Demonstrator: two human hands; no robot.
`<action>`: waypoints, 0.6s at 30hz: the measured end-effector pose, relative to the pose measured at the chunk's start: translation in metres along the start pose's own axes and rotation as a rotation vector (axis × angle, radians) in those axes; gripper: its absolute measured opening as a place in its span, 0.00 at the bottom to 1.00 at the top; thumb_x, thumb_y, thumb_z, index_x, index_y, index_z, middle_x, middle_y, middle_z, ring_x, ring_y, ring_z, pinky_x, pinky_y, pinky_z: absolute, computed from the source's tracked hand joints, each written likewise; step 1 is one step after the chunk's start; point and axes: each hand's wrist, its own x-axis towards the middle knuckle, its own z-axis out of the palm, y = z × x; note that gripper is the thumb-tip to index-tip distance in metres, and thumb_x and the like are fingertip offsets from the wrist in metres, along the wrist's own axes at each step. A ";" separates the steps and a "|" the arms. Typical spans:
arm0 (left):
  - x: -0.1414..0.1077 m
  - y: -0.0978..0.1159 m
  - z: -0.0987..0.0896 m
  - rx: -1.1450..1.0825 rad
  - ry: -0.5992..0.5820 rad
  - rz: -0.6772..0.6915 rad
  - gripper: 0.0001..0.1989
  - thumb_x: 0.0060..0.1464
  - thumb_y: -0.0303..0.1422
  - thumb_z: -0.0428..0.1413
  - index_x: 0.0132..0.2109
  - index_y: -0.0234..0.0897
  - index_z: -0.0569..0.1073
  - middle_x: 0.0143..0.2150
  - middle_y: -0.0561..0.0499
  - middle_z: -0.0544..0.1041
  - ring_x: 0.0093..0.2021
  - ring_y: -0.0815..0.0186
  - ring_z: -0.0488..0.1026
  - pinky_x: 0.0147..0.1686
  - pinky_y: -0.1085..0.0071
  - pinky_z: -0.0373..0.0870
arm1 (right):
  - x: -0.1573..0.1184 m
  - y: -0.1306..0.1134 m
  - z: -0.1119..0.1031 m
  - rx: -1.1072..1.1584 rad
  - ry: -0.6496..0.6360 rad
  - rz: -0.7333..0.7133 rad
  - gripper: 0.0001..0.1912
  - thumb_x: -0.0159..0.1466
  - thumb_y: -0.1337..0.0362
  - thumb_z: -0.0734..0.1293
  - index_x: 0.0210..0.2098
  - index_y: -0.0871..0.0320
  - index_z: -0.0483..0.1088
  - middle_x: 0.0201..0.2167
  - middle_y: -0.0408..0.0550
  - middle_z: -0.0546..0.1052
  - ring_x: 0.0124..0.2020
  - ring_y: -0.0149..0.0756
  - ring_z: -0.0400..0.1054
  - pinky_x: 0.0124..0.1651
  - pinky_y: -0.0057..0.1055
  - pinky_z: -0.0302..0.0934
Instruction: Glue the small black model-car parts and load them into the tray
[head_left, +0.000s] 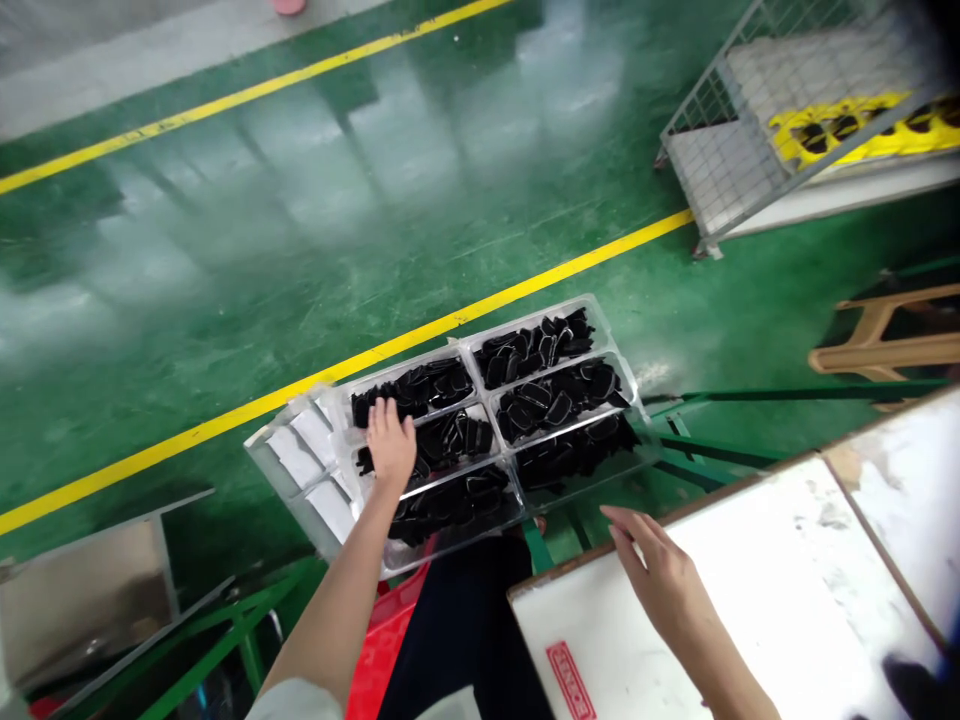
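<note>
A clear plastic tray [489,398] with six compartments holds many small black parts [556,408]. My left hand [391,440] lies over the tray's left compartments, fingers spread a little, resting on or just above the black parts. Nothing shows in its grip. My right hand [652,555] hovers by the front-left edge of the white table [615,640], right of the tray. Its fingers are apart and hold nothing that I can see. Under the tray's left end sits another clear tray [289,485] with white pieces [330,508] in it.
A wire mesh cart [724,170] with yellow items [832,130] stands at the upper right. A brown wooden-looking frame [885,350] is at the right. A red stool [386,640] is near my legs. Green metal frames [240,620] and a metal panel [90,600] lie lower left.
</note>
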 end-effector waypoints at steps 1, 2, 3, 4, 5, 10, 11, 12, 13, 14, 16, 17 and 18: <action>-0.009 0.014 0.002 -0.007 -0.032 0.100 0.27 0.61 0.38 0.42 0.62 0.27 0.57 0.66 0.35 0.54 0.67 0.51 0.47 0.62 0.51 0.51 | -0.004 -0.005 -0.001 0.010 0.011 0.007 0.13 0.67 0.61 0.56 0.46 0.56 0.68 0.41 0.49 0.75 0.40 0.36 0.72 0.43 0.32 0.70; -0.019 0.029 0.005 -0.017 -0.071 0.202 0.26 0.60 0.38 0.43 0.62 0.29 0.59 0.66 0.37 0.56 0.66 0.53 0.49 0.62 0.54 0.53 | -0.008 -0.009 -0.001 0.021 0.015 0.013 0.13 0.67 0.61 0.56 0.46 0.55 0.68 0.41 0.49 0.75 0.41 0.36 0.72 0.43 0.32 0.69; -0.028 0.045 0.009 -0.028 -0.112 0.302 0.24 0.60 0.37 0.44 0.61 0.31 0.60 0.65 0.40 0.57 0.66 0.55 0.51 0.62 0.57 0.54 | -0.014 -0.014 0.000 0.035 0.010 0.019 0.12 0.67 0.62 0.56 0.46 0.55 0.68 0.41 0.48 0.75 0.41 0.35 0.72 0.43 0.32 0.69; -0.036 0.062 0.014 -0.039 -0.148 0.391 0.24 0.60 0.37 0.44 0.61 0.33 0.61 0.65 0.42 0.58 0.65 0.56 0.52 0.62 0.59 0.54 | -0.020 -0.020 0.002 0.049 -0.002 0.022 0.12 0.68 0.63 0.56 0.46 0.54 0.68 0.41 0.48 0.75 0.41 0.35 0.72 0.44 0.31 0.69; -0.041 0.079 0.019 -0.049 -0.175 0.466 0.24 0.60 0.37 0.44 0.61 0.34 0.61 0.65 0.43 0.58 0.65 0.58 0.52 0.62 0.60 0.54 | -0.027 -0.025 0.004 0.066 -0.018 0.025 0.12 0.68 0.63 0.56 0.46 0.54 0.67 0.41 0.48 0.75 0.41 0.34 0.72 0.44 0.31 0.69; -0.026 0.157 0.049 -0.064 -0.203 0.613 0.26 0.60 0.37 0.44 0.64 0.35 0.55 0.67 0.44 0.52 0.67 0.56 0.48 0.63 0.57 0.50 | -0.062 -0.047 0.017 0.183 -0.080 0.073 0.13 0.68 0.65 0.54 0.47 0.53 0.66 0.40 0.49 0.75 0.40 0.33 0.72 0.42 0.27 0.69; -0.016 0.168 0.055 -0.059 -0.193 0.600 0.28 0.60 0.37 0.44 0.65 0.33 0.53 0.68 0.42 0.50 0.67 0.54 0.46 0.63 0.55 0.49 | -0.068 -0.050 0.018 0.205 -0.101 0.079 0.13 0.68 0.66 0.54 0.47 0.54 0.67 0.40 0.49 0.75 0.40 0.33 0.72 0.42 0.26 0.69; -0.004 0.177 0.060 -0.052 -0.182 0.581 0.29 0.60 0.38 0.44 0.65 0.31 0.51 0.68 0.40 0.49 0.67 0.52 0.45 0.63 0.54 0.48 | -0.073 -0.052 0.018 0.222 -0.118 0.079 0.13 0.68 0.66 0.54 0.46 0.54 0.67 0.40 0.49 0.75 0.39 0.32 0.73 0.42 0.24 0.69; 0.007 0.183 0.065 -0.043 -0.174 0.559 0.30 0.60 0.38 0.43 0.65 0.28 0.50 0.68 0.37 0.49 0.67 0.50 0.44 0.63 0.52 0.47 | -0.077 -0.053 0.018 0.232 -0.127 0.083 0.12 0.68 0.66 0.54 0.45 0.55 0.67 0.39 0.50 0.76 0.39 0.32 0.73 0.41 0.23 0.69; 0.019 0.186 0.068 -0.034 -0.170 0.542 0.30 0.60 0.39 0.43 0.65 0.26 0.50 0.67 0.35 0.49 0.67 0.49 0.44 0.63 0.51 0.46 | -0.082 -0.053 0.017 0.236 -0.130 0.096 0.12 0.68 0.66 0.54 0.45 0.55 0.67 0.39 0.50 0.76 0.39 0.32 0.73 0.41 0.23 0.69; 0.037 0.189 0.072 -0.014 -0.176 0.529 0.30 0.60 0.39 0.43 0.64 0.24 0.52 0.66 0.34 0.53 0.67 0.48 0.46 0.63 0.49 0.44 | -0.089 -0.050 0.017 0.234 -0.111 0.133 0.12 0.68 0.66 0.54 0.44 0.55 0.67 0.38 0.49 0.76 0.38 0.32 0.73 0.40 0.22 0.68; 0.043 0.189 0.071 -0.004 -0.179 0.531 0.30 0.60 0.40 0.43 0.64 0.24 0.53 0.66 0.34 0.54 0.66 0.48 0.47 0.63 0.48 0.43 | -0.093 -0.048 0.017 0.234 -0.098 0.154 0.12 0.68 0.66 0.54 0.45 0.55 0.67 0.38 0.49 0.76 0.38 0.32 0.74 0.40 0.22 0.68; 0.047 0.190 0.070 0.005 -0.179 0.535 0.30 0.60 0.40 0.43 0.64 0.23 0.54 0.66 0.33 0.54 0.66 0.46 0.46 0.63 0.47 0.42 | -0.098 -0.046 0.018 0.238 -0.089 0.174 0.13 0.68 0.66 0.54 0.45 0.55 0.67 0.38 0.49 0.77 0.37 0.32 0.74 0.40 0.22 0.69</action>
